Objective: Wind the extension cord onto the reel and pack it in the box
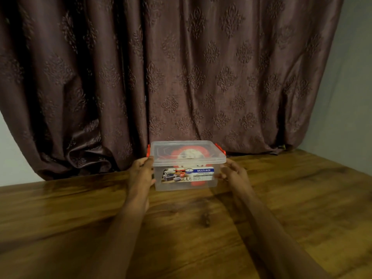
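The left hand (141,174) and right hand (231,171) press flat against the sides of the box (185,184) on the table (281,198), reel (188,155) inside under the lid, which may pop open if the clips are not locked.

One clear plastic box (184,183), its one clear lid (187,153) on. Two orange latches: one on the left end (148,150), one on the right end (220,149). One printed label (188,175) on the near wall. One orange reel (188,155) seen through the plastic. Two bare hands: left (141,173), right (234,172). One wooden table (80,218). One brown patterned curtain (161,67).
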